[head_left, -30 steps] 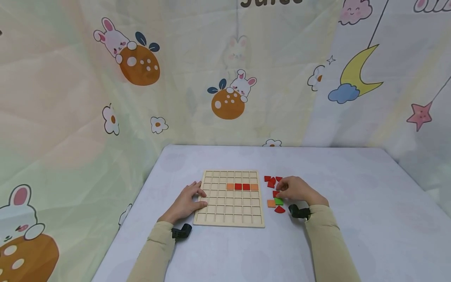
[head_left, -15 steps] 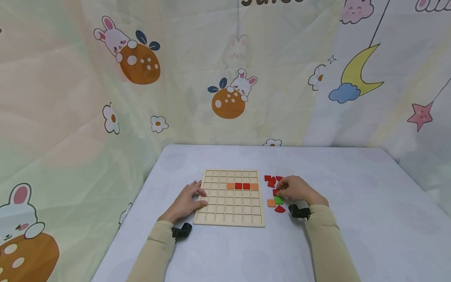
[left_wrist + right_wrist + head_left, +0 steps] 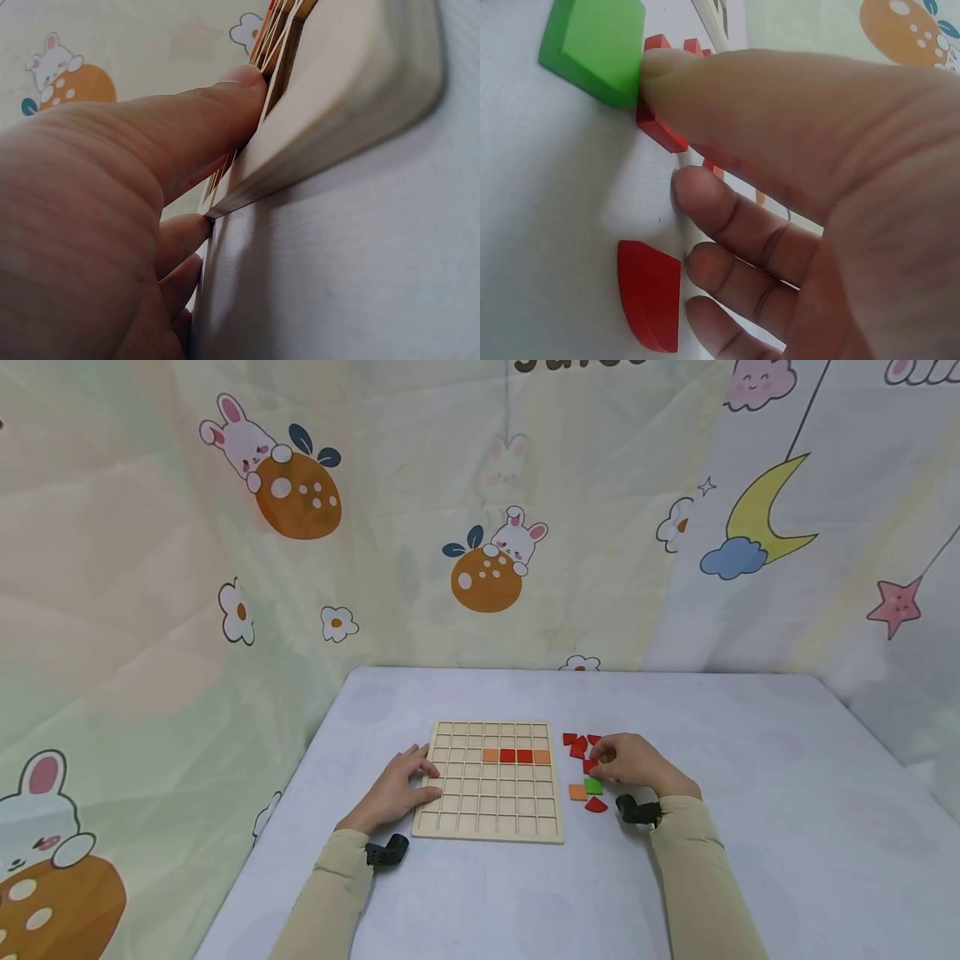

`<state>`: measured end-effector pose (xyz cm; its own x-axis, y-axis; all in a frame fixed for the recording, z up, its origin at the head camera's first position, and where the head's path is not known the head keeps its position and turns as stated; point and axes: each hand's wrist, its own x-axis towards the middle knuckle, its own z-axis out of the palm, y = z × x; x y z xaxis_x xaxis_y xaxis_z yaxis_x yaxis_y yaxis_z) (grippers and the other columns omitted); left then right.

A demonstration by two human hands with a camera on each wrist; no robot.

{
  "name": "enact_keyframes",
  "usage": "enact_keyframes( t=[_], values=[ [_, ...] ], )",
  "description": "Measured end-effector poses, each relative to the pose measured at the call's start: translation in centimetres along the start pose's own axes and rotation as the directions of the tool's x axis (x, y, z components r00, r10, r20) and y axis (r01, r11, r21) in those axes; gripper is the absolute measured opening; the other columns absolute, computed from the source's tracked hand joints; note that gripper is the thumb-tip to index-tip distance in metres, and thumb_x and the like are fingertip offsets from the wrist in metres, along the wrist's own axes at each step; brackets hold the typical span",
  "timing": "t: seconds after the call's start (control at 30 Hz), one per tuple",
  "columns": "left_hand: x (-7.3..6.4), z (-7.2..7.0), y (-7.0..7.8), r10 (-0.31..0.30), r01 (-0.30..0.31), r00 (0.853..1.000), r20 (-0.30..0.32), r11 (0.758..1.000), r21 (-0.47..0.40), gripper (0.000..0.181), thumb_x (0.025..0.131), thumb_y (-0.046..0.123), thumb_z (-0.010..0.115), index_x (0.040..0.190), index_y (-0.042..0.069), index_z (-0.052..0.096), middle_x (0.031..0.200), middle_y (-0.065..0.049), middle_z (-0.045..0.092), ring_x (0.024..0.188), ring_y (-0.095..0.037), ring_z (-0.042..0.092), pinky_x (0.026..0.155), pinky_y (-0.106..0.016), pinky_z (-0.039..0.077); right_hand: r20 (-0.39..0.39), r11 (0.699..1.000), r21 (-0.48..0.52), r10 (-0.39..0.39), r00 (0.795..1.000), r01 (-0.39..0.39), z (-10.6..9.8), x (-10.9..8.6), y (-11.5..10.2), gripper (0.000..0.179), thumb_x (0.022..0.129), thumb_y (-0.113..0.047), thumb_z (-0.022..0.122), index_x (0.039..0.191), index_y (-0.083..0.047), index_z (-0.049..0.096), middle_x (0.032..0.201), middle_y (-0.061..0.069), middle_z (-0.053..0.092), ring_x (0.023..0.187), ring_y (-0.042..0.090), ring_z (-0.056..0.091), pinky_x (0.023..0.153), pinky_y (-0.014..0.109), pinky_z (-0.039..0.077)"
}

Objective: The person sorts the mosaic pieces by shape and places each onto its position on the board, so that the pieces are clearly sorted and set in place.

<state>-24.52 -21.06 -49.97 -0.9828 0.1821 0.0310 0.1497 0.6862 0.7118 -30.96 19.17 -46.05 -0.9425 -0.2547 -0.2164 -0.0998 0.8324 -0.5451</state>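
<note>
A wooden grid board (image 3: 487,837) lies on the table, with two orange and two red square tiles (image 3: 516,757) side by side in one row. My left hand (image 3: 392,789) rests at the board's left edge. In the left wrist view its thumb (image 3: 236,101) lies on the rim while the fingertips touch the side. Right of the board, my right hand (image 3: 633,764) pinches a red tile (image 3: 588,767) with thumb and forefinger; the thumb hides part of it in the right wrist view. Close by the thumb lies a green tile (image 3: 596,49), and a red fan-shaped piece (image 3: 651,296) sits below the fingers.
Several red pieces (image 3: 577,750) lie loose beyond the right hand. An orange square tile (image 3: 577,792) sits beside the green one. The white table (image 3: 795,827) reaches back to a printed cloth backdrop (image 3: 390,510).
The red tile at my right fingertips has shifted slightly up and right, away from the green tile. The right hand moved a little with it; the left hand and board stayed still.
</note>
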Motion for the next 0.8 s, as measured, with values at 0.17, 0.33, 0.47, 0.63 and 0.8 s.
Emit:
enact_keyframes(
  t=[0.17,0.33,0.47,0.63,0.8],
  values=[
    [-0.04,-0.08,0.13,-0.005,0.005,1.000,-0.002,1.000,-0.001,0.022,0.082,0.028,0.079,0.096,0.023,0.063,0.158,-0.008,0.031,0.149,-0.030,0.016,0.121,-0.053,0.008,-0.004,1.000,-0.005,0.002,1.000,-0.002,-0.09,-0.04,0.02,0.027,0.081,-0.021,0.080,0.102,-0.010,0.067,0.087,0.005,0.058,0.082,0.020,0.054,0.067,0.029,0.050],
    [-0.05,0.03,0.10,-0.011,0.011,1.000,0.000,1.000,-0.001,0.022,0.082,0.028,0.079,0.096,0.023,0.063,0.158,-0.008,0.031,0.149,-0.030,0.016,0.121,-0.053,0.008,0.012,1.000,0.009,0.000,1.000,0.000,-0.15,-0.34,-0.04,0.024,0.082,-0.020,0.079,0.100,-0.009,0.067,0.086,0.004,0.059,0.077,0.020,0.055,0.065,0.029,0.051],
    [-0.03,0.12,0.01,-0.007,0.007,1.000,-0.003,1.000,-0.003,0.022,0.082,0.027,0.079,0.096,0.023,0.063,0.158,-0.008,0.031,0.149,-0.030,0.016,0.121,-0.053,0.008,0.018,1.000,0.010,-0.006,1.000,0.005,-0.14,-0.28,0.10,0.024,0.082,-0.021,0.079,0.100,-0.009,0.067,0.086,0.003,0.061,0.076,0.019,0.055,0.066,0.029,0.051],
    [-0.01,0.11,-0.06,0.002,-0.002,1.000,-0.010,1.000,0.000,0.022,0.082,0.028,0.080,0.096,0.023,0.063,0.157,-0.008,0.032,0.149,-0.030,0.017,0.121,-0.053,0.009,0.019,0.999,0.013,-0.030,0.999,0.030,-0.21,0.08,0.27,0.027,0.082,-0.025,0.079,0.102,-0.010,0.070,0.091,0.002,0.064,0.077,0.018,0.057,0.067,0.028,0.053],
    [-0.01,0.10,-0.10,0.008,-0.008,1.000,-0.011,1.000,-0.002,0.023,0.081,0.028,0.080,0.096,0.024,0.063,0.157,-0.008,0.032,0.149,-0.030,0.017,0.121,-0.053,0.008,0.006,0.998,0.032,-0.057,0.998,0.057,-0.22,0.14,-0.13,0.027,0.084,-0.027,0.077,0.105,-0.012,0.070,0.092,0.003,0.064,0.073,0.018,0.057,0.063,0.027,0.052]
  ],
)
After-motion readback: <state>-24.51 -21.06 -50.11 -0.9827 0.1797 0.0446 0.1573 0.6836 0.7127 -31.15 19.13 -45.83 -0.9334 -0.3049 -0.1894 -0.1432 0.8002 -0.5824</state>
